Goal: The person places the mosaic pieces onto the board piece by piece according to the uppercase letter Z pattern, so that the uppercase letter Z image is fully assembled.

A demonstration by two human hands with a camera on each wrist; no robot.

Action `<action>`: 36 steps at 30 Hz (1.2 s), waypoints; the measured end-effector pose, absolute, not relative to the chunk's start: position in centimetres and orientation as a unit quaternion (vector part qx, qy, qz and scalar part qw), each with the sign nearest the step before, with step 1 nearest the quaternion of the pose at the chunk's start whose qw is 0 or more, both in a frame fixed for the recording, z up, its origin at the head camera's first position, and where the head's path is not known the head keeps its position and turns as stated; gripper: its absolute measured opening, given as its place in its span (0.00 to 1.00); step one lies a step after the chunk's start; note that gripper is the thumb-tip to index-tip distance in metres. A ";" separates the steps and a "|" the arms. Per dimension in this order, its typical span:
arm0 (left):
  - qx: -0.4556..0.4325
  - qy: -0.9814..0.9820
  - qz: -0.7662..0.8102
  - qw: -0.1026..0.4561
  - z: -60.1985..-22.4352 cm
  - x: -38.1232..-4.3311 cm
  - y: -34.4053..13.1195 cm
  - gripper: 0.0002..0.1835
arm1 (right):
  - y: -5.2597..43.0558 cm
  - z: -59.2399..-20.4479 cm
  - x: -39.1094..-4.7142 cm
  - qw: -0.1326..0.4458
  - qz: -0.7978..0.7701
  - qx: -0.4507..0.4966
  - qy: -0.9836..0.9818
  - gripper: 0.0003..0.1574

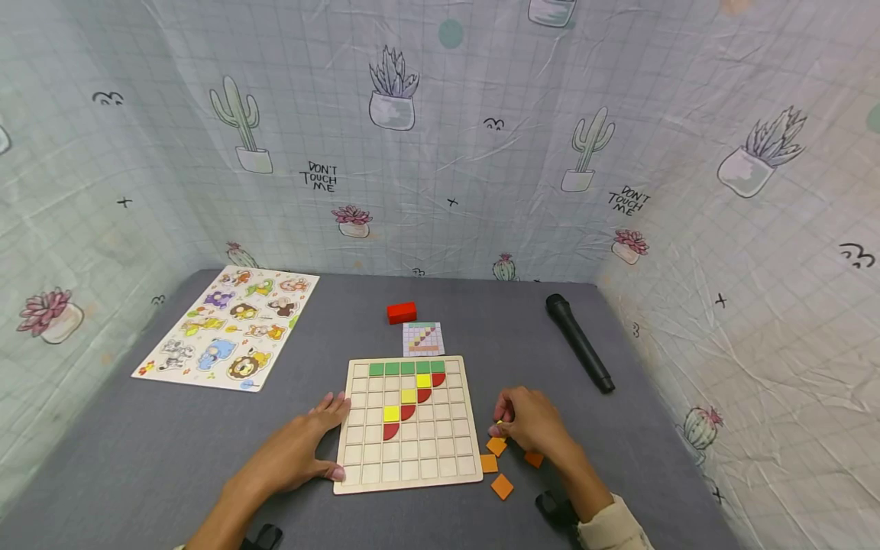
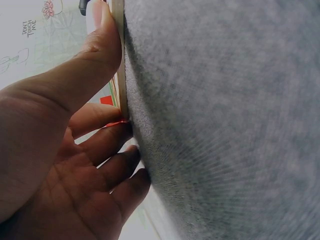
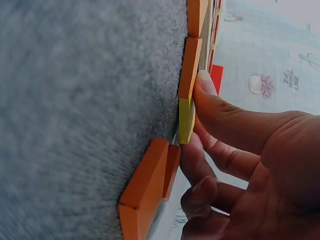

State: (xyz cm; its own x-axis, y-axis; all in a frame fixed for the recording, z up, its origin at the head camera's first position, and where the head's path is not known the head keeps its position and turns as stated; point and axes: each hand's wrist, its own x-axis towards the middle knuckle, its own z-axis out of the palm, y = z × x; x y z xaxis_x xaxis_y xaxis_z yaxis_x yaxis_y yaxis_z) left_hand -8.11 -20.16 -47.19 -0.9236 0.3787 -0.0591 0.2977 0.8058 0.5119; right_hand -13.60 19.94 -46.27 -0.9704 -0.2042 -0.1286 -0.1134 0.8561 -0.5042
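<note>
One job apiece: the left hand (image 1: 297, 449), fingers spread, braces the gridded board (image 1: 440, 447), apparently keeping it steady while the right hand (image 1: 529, 420) pinches a yellow tile (image 3: 186, 120).

A pale, creased cloth (image 1: 426, 168) stood behind and on both sides of a grey table (image 1: 137, 473). Faint grid lines crossed it, with printed potted cacti (image 1: 236, 114), pink succulents (image 1: 354, 221), green dots (image 1: 451, 33) and the words "DON'T TOUCH ME" (image 1: 319, 176). The light was soft, warmer on the right side.
</note>
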 end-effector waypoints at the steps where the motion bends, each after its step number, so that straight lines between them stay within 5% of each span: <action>1: 0.178 0.947 0.256 0.079 -47.2 -8.1 -20.2 0.60 | 20.0 -46.3 -13.6 0.086 -0.252 -0.081 0.960 0.19; 36: 0.182 0.949 0.248 0.075 -47.3 -8.2 -20.2 0.60 | 15.4 -44.2 -13.4 0.045 -0.298 -0.144 0.942 0.14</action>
State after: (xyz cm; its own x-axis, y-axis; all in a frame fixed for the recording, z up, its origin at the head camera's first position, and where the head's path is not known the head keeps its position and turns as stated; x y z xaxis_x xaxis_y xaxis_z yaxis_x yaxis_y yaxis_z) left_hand -8.16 -20.19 -47.31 -0.9225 0.3823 -0.0523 0.3080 0.8112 0.4971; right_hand -13.37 15.44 -44.19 -0.9543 -0.2989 0.0015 -0.2454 0.7805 -0.5749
